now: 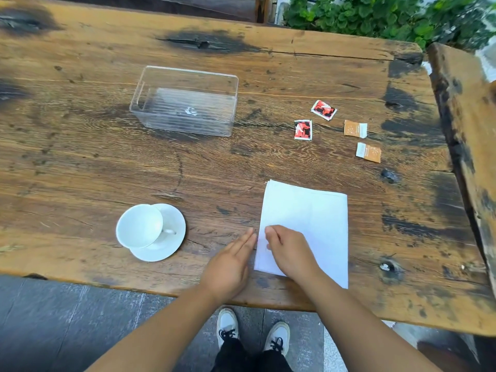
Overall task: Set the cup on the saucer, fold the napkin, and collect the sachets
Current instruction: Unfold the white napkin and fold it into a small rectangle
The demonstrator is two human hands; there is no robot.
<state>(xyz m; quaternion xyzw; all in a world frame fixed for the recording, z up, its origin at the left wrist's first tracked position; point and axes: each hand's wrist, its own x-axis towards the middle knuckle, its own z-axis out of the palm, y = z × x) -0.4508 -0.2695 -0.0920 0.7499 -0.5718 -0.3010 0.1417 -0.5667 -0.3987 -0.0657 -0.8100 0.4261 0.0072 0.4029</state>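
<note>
A white cup (139, 225) stands on a white saucer (171, 245) at the near left of the wooden table. A white napkin (308, 221) lies folded into a tall rectangle at the near right. My right hand (288, 249) rests on the napkin's lower left part, fingers curled and pressing down. My left hand (232, 260) lies flat on the table beside the napkin's left edge, fingertips touching that edge. Two red sachets (303, 129) (324, 110) and two brown sachets (355, 128) (368, 152) lie loose at the far right.
A clear plastic box (185, 100) stands empty at the middle back. The table's near edge (161, 288) runs just under my wrists. A second wooden table (467, 108) adjoins on the right. Green plants (375, 14) grow behind.
</note>
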